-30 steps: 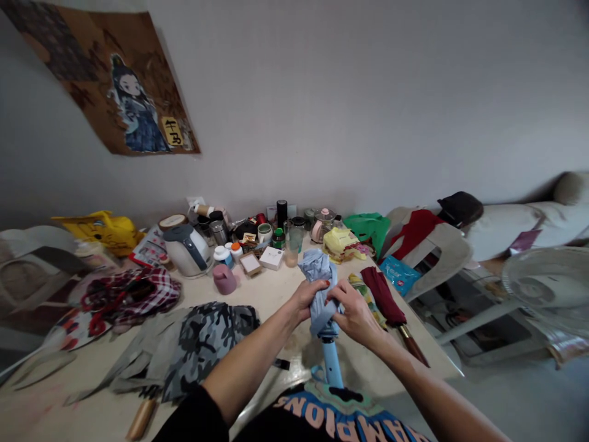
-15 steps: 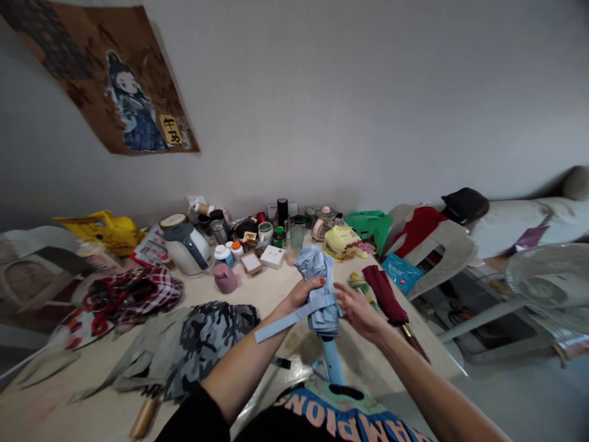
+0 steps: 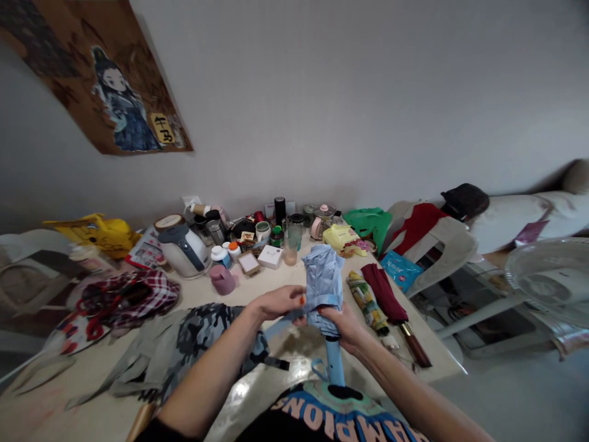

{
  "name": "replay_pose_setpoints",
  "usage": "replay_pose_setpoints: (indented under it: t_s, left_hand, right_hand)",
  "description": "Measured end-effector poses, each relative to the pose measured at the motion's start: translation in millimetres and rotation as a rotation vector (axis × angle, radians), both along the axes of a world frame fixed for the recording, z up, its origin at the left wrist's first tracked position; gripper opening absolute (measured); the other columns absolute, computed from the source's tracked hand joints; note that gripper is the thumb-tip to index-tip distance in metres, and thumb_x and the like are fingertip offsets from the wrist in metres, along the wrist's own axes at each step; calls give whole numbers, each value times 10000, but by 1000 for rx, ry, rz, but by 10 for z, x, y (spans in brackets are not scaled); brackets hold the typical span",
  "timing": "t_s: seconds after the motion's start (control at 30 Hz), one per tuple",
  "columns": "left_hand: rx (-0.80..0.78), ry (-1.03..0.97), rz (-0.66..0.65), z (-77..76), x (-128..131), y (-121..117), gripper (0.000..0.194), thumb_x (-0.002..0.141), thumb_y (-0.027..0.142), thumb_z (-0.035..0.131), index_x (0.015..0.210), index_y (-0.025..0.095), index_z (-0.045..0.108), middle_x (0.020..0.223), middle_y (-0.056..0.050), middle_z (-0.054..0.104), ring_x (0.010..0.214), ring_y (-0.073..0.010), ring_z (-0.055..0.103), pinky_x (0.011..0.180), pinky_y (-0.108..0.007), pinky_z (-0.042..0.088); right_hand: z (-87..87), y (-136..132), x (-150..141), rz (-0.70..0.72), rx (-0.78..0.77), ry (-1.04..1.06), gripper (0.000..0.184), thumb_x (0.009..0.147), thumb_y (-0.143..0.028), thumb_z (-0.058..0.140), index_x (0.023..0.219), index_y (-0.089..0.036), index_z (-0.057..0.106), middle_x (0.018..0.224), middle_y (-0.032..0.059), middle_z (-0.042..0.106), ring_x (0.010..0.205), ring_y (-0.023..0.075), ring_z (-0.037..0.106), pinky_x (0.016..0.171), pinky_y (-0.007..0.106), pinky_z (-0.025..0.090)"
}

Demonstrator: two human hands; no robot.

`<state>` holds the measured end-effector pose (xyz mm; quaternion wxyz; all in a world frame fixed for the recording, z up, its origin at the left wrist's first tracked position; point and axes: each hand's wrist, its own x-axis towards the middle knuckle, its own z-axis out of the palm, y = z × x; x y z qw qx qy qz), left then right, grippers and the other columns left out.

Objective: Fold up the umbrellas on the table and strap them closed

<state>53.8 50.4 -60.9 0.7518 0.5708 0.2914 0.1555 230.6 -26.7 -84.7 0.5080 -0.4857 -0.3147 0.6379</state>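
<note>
A folded light-blue umbrella [image 3: 324, 276] stands nearly upright in front of my chest, its blue handle [image 3: 335, 362] pointing down at my shirt. My right hand [image 3: 343, 322] is wrapped round the lower part of its canopy, thumb across the front. At the canopy's left side, my left hand [image 3: 283, 304] pinches the light-blue strap [image 3: 288, 320], whose loose end trails down to the left. Part of the strap lies across the canopy. A wrist loop [image 3: 317, 368] hangs beside the handle.
On the table's right lie a patterned folded umbrella [image 3: 368, 301] and a dark red one [image 3: 384, 291]. Camouflage fabric [image 3: 207, 331] lies on the left. Behind are a pink cup [image 3: 222, 279], a kettle [image 3: 184, 248], a white box [image 3: 270, 256] and a glass [image 3: 290, 252].
My left hand has moved off the canopy to the strap at its left. My right hand has come in and closed round the lower canopy. The view has shifted slightly.
</note>
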Motion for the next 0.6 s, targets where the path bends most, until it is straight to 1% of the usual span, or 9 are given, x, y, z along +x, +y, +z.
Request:
replay_pose_setpoints:
  t_s: [0.07,0.13,0.2,0.27,0.33,0.4,0.43,0.53,0.6]
  left_hand:
    - [52,137,-170,96,-205,-43,515,618,521,774,948,135,684,688,-38,646,518,-115,538,482,-206,387]
    - [210,227,-213,272,-393,-61,363,693,467,726,826,129,719,561,-2,580,464,-83,451,462,-189,322]
    - [400,220,-120,492,-562,-47,309,762,432,663,751,132,733,512,14,519,464,-73,385,466,-190,272]
    - [512,187,6,657,-700,7,326,803,431,617,737,133,733,522,13,501,486,-78,367,482,-198,253]
    - [514,171,96,663,-780,94,332,800,436,624,711,130,718,525,17,488,499,-79,354,494,-197,239]
    - [387,136,191,474,-768,184,353,761,460,658,650,126,681,482,39,439,475,-68,306,482,-191,206]
    - [282,116,185,320,-723,216,362,721,466,694,626,118,670,474,41,440,472,-66,300,480,-189,203]
    - [187,101,165,-214,-453,224,412,639,508,735,570,115,634,462,20,484,474,-81,374,493,-194,262]
    - [133,72,178,-499,-206,163,432,622,530,731,544,126,602,487,12,515,493,-84,405,527,-199,311]
  right_hand:
    - [-9,-2,7,4,1,-16,179,570,-246,723,683,-144,631,608,-10,621,534,110,525,525,229,397]
    - [-21,2,8,3,-9,-36,164,573,-242,717,661,-140,625,589,-14,611,519,103,515,505,221,386]
    - [-27,8,10,7,-19,-32,168,569,-234,720,668,-130,634,586,-11,615,513,99,515,495,214,384]
    - [-16,7,10,14,-31,3,195,559,-229,736,697,-125,645,593,-8,628,510,100,524,491,213,393]
    - [10,-4,7,30,-38,59,248,550,-230,762,750,-128,657,633,1,656,528,108,552,514,221,426]
    - [42,-24,-4,54,-43,106,315,533,-231,788,804,-135,661,668,5,673,537,112,570,526,229,450]
    - [56,-35,-12,66,-47,121,335,521,-232,797,811,-137,657,660,1,667,524,109,565,514,228,450]
    - [69,-61,-41,110,-56,152,347,493,-236,814,772,-137,631,586,-23,610,456,84,504,447,209,407]
    - [51,-62,-53,144,-62,180,355,488,-242,820,761,-138,620,566,-31,582,435,67,469,425,196,377]
